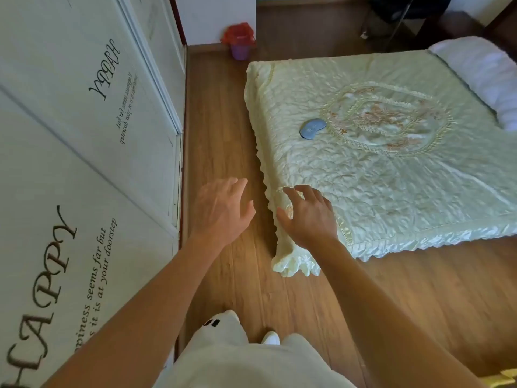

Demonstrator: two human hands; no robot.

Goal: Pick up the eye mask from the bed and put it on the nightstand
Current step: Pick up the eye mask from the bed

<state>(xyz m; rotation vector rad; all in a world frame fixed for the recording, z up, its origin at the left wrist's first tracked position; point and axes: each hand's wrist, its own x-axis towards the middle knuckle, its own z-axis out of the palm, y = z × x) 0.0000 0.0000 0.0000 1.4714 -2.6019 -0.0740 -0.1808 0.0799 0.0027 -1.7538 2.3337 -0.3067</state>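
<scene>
Head view is showing you reaching with both hands spread and holding nothing, left hand [221, 210] and right hand [307, 217] hovering well short of the small blue-grey padded eye mask [312, 129] lying on the pale green quilted satin bed [391, 169], so you are risking snagging the ruffled cover.

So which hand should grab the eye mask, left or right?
Probably the right hand. It is already over the bed's near corner, on the same side as the mask. The left hand hangs over the floor beside the bed. Both hands are open and empty.
</scene>
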